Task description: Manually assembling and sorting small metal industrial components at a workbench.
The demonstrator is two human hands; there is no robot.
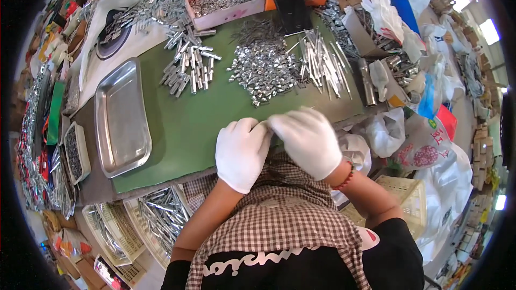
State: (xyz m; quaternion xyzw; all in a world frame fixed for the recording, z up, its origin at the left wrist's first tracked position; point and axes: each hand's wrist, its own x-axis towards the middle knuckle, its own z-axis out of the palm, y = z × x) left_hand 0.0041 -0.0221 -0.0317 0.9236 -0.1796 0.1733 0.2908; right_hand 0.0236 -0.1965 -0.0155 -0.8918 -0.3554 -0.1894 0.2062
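Note:
Both my hands wear white gloves and meet over the front edge of the green work mat (188, 123). My left hand (242, 153) is closed, its fingers curled and pinched near the fingertips of the other hand. My right hand (309, 142) is closed too, slightly smeared by motion. Whatever is between the fingers is hidden or too small to name. Just beyond them lies a pile of small silvery metal pieces (263, 70). Right of it are long thin metal rods (322, 64); to its left, short shiny metal tubes (191, 64).
An oblong steel tray (144, 123) stands at the left. At the back are a pink box (226, 16) of small metal parts and a black phone-like slab (290, 2). Plastic baskets (115, 236) sit below the table's edge; plastic bags (430, 156) crowd the right.

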